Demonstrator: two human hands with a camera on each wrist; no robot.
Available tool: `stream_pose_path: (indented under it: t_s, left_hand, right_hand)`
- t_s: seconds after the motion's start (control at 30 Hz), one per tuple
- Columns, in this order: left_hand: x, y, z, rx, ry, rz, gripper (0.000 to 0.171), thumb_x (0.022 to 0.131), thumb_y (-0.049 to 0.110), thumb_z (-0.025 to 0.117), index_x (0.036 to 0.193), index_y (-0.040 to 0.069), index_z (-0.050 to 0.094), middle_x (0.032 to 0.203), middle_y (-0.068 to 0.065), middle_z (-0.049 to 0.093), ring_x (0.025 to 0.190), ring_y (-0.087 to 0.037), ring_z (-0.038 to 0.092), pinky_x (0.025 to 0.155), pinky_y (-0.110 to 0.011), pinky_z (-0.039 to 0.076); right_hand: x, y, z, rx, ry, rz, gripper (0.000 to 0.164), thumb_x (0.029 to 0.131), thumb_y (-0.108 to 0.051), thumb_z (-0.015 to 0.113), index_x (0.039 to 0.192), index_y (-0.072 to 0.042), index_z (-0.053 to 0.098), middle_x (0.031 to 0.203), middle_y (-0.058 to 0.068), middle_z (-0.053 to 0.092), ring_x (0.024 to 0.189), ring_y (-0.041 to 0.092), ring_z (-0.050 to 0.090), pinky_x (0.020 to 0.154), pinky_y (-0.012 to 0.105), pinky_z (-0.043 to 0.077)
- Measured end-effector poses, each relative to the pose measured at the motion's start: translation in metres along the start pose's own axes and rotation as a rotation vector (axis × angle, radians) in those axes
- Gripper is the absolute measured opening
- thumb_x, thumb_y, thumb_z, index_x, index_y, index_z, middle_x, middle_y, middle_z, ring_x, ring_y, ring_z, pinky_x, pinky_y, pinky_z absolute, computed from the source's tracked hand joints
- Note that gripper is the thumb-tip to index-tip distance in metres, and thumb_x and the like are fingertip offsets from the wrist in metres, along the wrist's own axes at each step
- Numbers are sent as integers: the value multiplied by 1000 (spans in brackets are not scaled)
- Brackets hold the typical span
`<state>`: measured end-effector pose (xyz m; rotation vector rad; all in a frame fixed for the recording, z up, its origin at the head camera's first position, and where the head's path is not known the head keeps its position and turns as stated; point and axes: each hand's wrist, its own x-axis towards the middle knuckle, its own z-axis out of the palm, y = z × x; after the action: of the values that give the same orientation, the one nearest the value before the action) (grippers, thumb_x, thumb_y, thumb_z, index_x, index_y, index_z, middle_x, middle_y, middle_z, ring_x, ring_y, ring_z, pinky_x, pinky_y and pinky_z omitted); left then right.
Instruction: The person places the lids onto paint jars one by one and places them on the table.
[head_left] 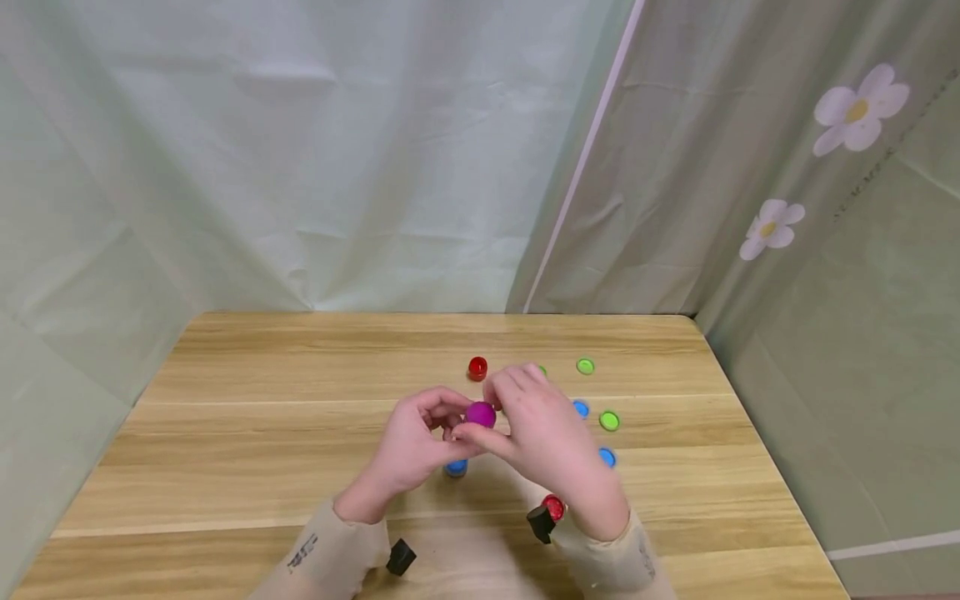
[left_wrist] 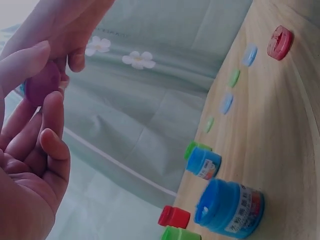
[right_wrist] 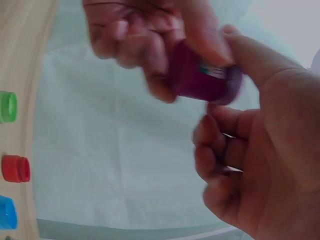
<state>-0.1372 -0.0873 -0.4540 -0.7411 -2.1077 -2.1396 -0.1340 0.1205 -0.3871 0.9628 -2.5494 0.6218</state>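
Observation:
In front of me, raised over the table, both hands hold a small purple jar (head_left: 480, 414). My left hand (head_left: 416, 442) grips its body between thumb and fingers. At the other end, the right hand (head_left: 543, 425) pinches the lid end with thumb and index finger, its other fingers loosely curled, as the right wrist view shows. There the purple jar (right_wrist: 197, 75) lies sideways, slightly blurred, with a pale label partly under the left thumb. Below the hands on the table stands a blue jar (head_left: 456, 467), partly hidden by the left hand.
Past the hands is a red jar (head_left: 477, 368). Green lids (head_left: 609, 421), blue lids (head_left: 607, 457) and a red lid (head_left: 553, 507) lie on the right. The left wrist view shows blue jars (left_wrist: 230, 207) and green jars (left_wrist: 181, 234). A pale curtain (head_left: 337, 167) hangs behind the table.

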Motion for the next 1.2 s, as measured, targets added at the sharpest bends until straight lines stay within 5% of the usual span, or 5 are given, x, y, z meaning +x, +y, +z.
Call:
stream_pose_path:
  t_s: [0.37,0.53,0.7,0.9,1.2]
  left_hand:
    - [-2,9,8,67,14,-2,26,81,3,92,93,12,71,75,1,71,66,-18,54,59,-25,44]
    - [-1,10,7,57,41,-45,26,83,3,91,103,9,75,85,-2,77,71,-15,62,65,-25,50]
    - [-2,8,3,6,21,-30,29,85,0,89,112,4,76,94,-4,80,77,-16,67,67,-25,52]
    - [-2,4,1,-34,-13,5,28,90,2,85,116,-1,75,101,0,80,79,-17,66,72,-28,55]
    - [-1,4,1,-30,-3,26,29,88,-3,84,116,-2,75,100,0,81,79,-15,67,72,-27,54]
  right_hand:
    - [4,-9,12,1,176,148,65,94,-52,76,59,-21,31,57,-12,23,53,7,23,49,23,19]
    - [1,-7,0,143,51,238,45,104,-60,62,81,-21,65,77,-13,54,72,8,50,56,25,41]
    - [-2,4,-11,288,-26,60,33,115,-37,51,135,-22,71,129,-10,64,121,14,55,94,38,52]
    - [-1,10,-17,296,-69,-120,29,114,-27,55,135,-18,72,132,-5,62,125,18,55,104,39,48]
    - [0,7,-13,137,-43,-103,29,107,-37,63,123,-15,71,124,-4,65,114,19,56,96,35,51]
